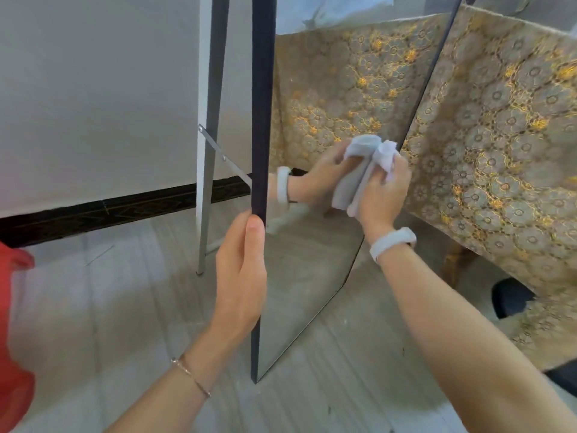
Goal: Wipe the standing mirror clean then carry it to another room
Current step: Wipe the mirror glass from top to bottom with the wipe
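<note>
A tall standing mirror (pixel 312 270) with a thin dark frame stands on the floor in front of me, its glass facing right. My left hand (pixel 242 270) grips the dark left edge of the frame about halfway down. My right hand (pixel 385 195) holds a crumpled light grey cloth (pixel 385 156) pressed against the glass near the right edge. The hand, its pale wristband and the cloth are doubled in the reflection. A grey metal support leg (pixel 207 182) with a brace props the mirror from behind.
A white wall (pixel 93 89) with a dark skirting board (pixel 109 210) lies behind on the left. A gold flower-patterned cloth (pixel 505 135) drapes over furniture on the right, with a wooden leg (pixel 452 264) below. Pale tiled floor (pixel 109 307) spreads around. Red fabric (pixel 12 339) shows at the left edge.
</note>
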A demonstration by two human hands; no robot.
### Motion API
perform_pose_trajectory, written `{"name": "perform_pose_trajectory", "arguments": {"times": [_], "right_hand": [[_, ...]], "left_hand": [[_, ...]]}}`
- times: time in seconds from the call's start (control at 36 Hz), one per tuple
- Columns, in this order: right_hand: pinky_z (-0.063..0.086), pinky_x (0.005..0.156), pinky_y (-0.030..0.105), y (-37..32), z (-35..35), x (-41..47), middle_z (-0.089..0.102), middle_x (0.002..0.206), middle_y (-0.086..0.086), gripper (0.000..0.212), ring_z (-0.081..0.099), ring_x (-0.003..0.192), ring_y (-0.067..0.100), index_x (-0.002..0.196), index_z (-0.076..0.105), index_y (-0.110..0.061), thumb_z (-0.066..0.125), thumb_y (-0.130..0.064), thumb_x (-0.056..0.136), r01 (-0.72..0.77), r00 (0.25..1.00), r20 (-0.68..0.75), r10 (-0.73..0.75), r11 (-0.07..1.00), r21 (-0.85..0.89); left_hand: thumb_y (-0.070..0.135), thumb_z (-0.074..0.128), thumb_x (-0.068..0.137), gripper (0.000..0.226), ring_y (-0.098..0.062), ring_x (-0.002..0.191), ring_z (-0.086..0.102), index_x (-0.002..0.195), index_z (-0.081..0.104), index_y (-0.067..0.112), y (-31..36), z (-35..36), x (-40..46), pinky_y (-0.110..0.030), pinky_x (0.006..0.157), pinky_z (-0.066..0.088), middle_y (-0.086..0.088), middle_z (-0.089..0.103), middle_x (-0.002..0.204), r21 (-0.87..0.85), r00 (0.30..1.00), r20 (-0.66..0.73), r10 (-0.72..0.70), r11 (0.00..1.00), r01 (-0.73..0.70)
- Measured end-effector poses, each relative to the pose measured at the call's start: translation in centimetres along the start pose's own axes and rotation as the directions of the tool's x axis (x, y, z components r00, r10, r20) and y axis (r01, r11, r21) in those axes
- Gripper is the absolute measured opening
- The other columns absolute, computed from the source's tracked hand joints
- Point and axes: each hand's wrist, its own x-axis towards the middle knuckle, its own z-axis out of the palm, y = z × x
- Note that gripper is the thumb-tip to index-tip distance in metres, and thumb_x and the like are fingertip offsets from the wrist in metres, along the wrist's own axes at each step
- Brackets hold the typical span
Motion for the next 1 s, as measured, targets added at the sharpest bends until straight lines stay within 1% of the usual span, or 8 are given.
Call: {"name": "perform_pose_trajectory", "arguments": {"times": [0.08, 0.22, 0.33, 0.47, 0.58, 0.67, 0.83, 1.0], "right_hand": [[0.046, 0.092, 0.038, -0.2, 0.6, 2.7, 0.057, 0.113, 0.009, 0.029, 0.054, 0.106, 0.022, 0.114, 0.056, -0.012, 0.036, -0.015, 0.093, -0.121, 0.992, -0.035, 0.121, 0.993, 0.004], [0.039, 0.085, 0.026, -2.8, 0.7, -5.7, 0.050, 0.106, 0.012, 0.033, 0.048, 0.098, 0.020, 0.120, 0.047, -0.012, 0.037, -0.016, 0.089, 0.228, 0.974, 0.002, -0.228, 0.972, 0.063], [0.043, 0.067, 0.023, -1.4, -1.3, -15.1, 0.045, 0.098, 0.006, 0.028, 0.049, 0.083, 0.017, 0.119, 0.045, -0.020, 0.043, -0.018, 0.091, 0.622, 0.737, 0.228, -0.636, 0.770, 0.139], [0.041, 0.054, 0.022, 2.9, -1.5, -16.4, 0.040, 0.094, -0.001, 0.021, 0.046, 0.078, 0.017, 0.113, 0.046, -0.027, 0.037, -0.021, 0.094, 0.786, 0.564, 0.336, -0.754, 0.615, 0.061], [0.042, 0.057, 0.024, 5.0, -1.3, -13.5, 0.040, 0.100, -0.002, 0.024, 0.046, 0.084, 0.015, 0.109, 0.045, -0.024, 0.041, -0.025, 0.085, 0.593, 0.775, 0.338, -0.533, 0.799, -0.101], [0.036, 0.073, 0.025, 6.6, -0.6, -9.2, 0.043, 0.097, 0.001, 0.031, 0.046, 0.087, 0.015, 0.109, 0.047, -0.018, 0.035, -0.031, 0.084, 0.383, 0.907, 0.241, -0.346, 0.914, -0.130], [0.035, 0.083, 0.024, 9.6, 0.5, -3.2, 0.050, 0.118, 0.015, 0.040, 0.050, 0.111, 0.027, 0.129, 0.042, -0.013, 0.033, -0.007, 0.091, -0.064, 0.989, 0.111, 0.099, 0.957, -0.282], [0.036, 0.073, 0.020, 7.0, -0.7, -12.4, 0.047, 0.085, 0.001, 0.014, 0.048, 0.081, 0.012, 0.091, 0.052, -0.013, 0.040, -0.020, 0.087, 0.232, 0.950, 0.249, -0.187, 0.959, -0.165]], "left_hand": [[0.032, 0.033, 0.091, 0.033, -0.012, 0.066, 0.036, 0.072, 0.047, 0.008, -0.4, -0.5, 0.3, -0.020, 0.064, 0.034, -0.009, 0.039, 0.069, -0.012, 1.000, 0.023, 0.015, 1.000, -0.015], [0.046, 0.033, 0.086, 0.043, -0.012, 0.069, 0.040, 0.070, 0.045, 0.008, -1.4, -1.3, 0.8, -0.023, 0.069, 0.036, -0.013, 0.046, 0.075, -0.014, 0.995, 0.097, 0.037, 0.999, -0.035], [0.037, 0.036, 0.091, 0.037, -0.005, 0.070, 0.047, 0.070, 0.051, 0.011, -1.8, -1.5, 1.0, -0.015, 0.065, 0.039, -0.004, 0.053, 0.070, -0.066, 0.990, 0.134, 0.038, 0.997, -0.030], [0.024, 0.034, 0.091, 0.033, 0.002, 0.053, 0.040, 0.061, 0.045, 0.025, -2.3, -1.6, 0.9, -0.006, 0.053, 0.034, 0.013, 0.043, 0.056, -0.054, 0.992, 0.115, 0.060, 0.997, -0.054], [0.026, 0.036, 0.094, 0.026, 0.004, 0.064, 0.049, 0.074, 0.052, 0.021, -2.6, -1.7, 0.7, -0.008, 0.065, 0.038, 0.019, 0.053, 0.064, -0.038, 0.987, 0.149, 0.065, 0.997, -0.060], [0.040, 0.034, 0.089, 0.047, -0.015, 0.095, 0.059, 0.101, 0.060, 0.002, -3.0, -1.7, 0.4, -0.031, 0.087, 0.046, 0.000, 0.065, 0.096, -0.015, 0.985, 0.162, 0.061, 0.998, -0.059], [0.048, 0.032, 0.085, 0.059, -0.025, 0.070, 0.040, 0.079, 0.046, -0.009, -4.0, -1.6, -0.8, -0.034, 0.068, 0.036, -0.030, 0.044, 0.077, 0.006, 0.995, 0.100, 0.016, 1.000, -0.016], [0.031, 0.031, 0.097, 0.043, 0.006, 0.059, 0.046, 0.066, 0.054, 0.011, -5.4, -1.7, -1.5, -0.007, 0.061, 0.037, 0.002, 0.049, 0.057, -0.001, 0.993, 0.114, -0.026, 1.000, 0.027]]}}
